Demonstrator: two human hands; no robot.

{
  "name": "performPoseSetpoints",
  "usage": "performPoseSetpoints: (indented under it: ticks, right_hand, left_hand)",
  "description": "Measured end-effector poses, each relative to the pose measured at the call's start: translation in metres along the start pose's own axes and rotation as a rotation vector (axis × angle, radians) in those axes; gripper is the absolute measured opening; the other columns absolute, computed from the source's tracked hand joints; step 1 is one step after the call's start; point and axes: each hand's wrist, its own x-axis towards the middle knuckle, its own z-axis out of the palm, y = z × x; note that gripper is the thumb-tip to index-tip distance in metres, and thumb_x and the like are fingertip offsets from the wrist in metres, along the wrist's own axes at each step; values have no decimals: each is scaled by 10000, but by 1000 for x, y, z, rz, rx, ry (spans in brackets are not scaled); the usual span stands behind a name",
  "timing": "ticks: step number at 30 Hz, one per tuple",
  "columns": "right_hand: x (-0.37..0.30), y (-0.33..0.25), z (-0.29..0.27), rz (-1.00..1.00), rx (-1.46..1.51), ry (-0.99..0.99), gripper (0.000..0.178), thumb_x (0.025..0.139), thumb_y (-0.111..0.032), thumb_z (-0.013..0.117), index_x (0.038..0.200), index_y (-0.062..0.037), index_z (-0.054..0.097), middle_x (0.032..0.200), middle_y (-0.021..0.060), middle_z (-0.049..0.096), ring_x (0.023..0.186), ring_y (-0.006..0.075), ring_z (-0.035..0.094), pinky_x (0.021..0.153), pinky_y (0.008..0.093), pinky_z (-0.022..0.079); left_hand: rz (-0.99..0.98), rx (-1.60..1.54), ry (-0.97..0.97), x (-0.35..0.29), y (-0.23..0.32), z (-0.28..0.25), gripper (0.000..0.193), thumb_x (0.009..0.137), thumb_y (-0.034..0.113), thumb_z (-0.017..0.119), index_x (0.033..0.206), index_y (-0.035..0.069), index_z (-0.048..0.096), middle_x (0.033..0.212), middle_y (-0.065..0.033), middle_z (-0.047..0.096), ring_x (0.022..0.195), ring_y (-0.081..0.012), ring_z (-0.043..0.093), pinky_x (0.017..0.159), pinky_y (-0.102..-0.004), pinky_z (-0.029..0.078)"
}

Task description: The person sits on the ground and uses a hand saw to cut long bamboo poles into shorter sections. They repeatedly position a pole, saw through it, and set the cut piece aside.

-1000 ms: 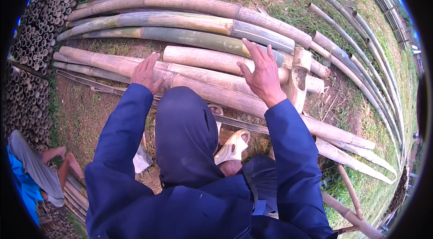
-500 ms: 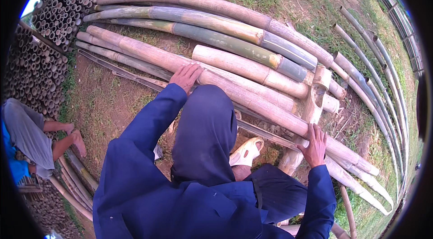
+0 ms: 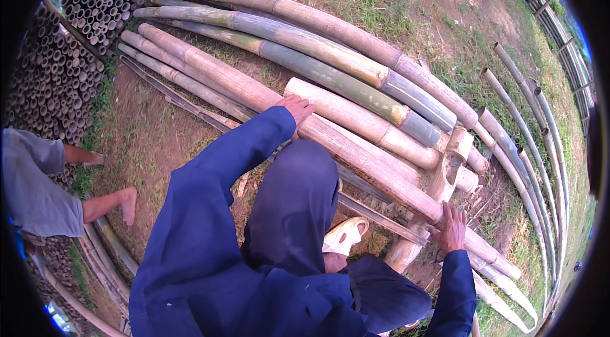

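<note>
A long pale brown bamboo pole (image 3: 365, 162) lies slantwise in front of me, and a dark lower edge shows along it. My left hand (image 3: 296, 110) is closed over its middle part, the fingers curled across the far side. Toward its right end, my right hand (image 3: 451, 227) grips it with the fingers over the top and the thumb on the near side. Under the pole, a short notched bamboo support (image 3: 455, 152) runs crosswise. A shorter cut bamboo piece (image 3: 356, 114) lies just beyond the pole.
Thick green and brown bamboo poles (image 3: 305, 38) lie farther off. Thin poles (image 3: 537, 127) stretch along the right. Stacked bamboo (image 3: 57, 76) rises at the left, near another person's bare leg (image 3: 114, 205). My foot in a cream clog (image 3: 346, 235) is below the pole.
The pole has rolled a little, bringing its dark lower edge into sight. My left hand has moved right and slightly down; my right hand is lower. At left, the other person's legs have shifted.
</note>
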Motion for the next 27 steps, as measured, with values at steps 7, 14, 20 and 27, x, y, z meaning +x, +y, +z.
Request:
performPoseSetpoints:
  ticks: [7, 14, 20, 27]
  right_hand:
    - [-18, -12, 21, -36, 31, 65, 888, 667, -267, 932, 1418, -57, 509, 1271, 153, 596, 1194, 368, 559, 1032, 491, 459]
    - [50, -100, 15, -157, 20, 165, 811, 720, -374, 883, 1386, -74, 530, 1163, 117, 580, 1099, 336, 552, 973, 473, 447]
    - [127, -217, 5, -186, 48, 145, 774, 768, -443, 852, 1386, -90, 549, 1154, 135, 619, 1150, 341, 587, 1131, 522, 353]
    - [154, -234, -7, -116, 115, 76, 692, 865, -385, 796, 1453, -140, 525, 1189, 101, 648, 1238, 305, 596, 1233, 638, 220]
  left_hand:
    - [-16, 9, 66, -34, -10, 13, 946, 542, 335, 970, 1321, 94, 489, 1244, -123, 630, 1236, -328, 586, 1108, -475, 439]
    - [-266, 180, 28, -61, -116, -9, 834, 634, 229, 912, 1339, 108, 484, 1284, -116, 624, 1327, -329, 538, 1257, -449, 290]
    - [-745, 121, 394, -104, -162, 0, 760, 754, 153, 819, 1420, 115, 455, 1389, -150, 536, 1345, -362, 507, 1196, -462, 341]
    - [-923, -317, 669, -157, -57, 82, 907, 778, 292, 844, 1517, 55, 376, 1453, -207, 478, 1343, -399, 484, 1150, -508, 375]
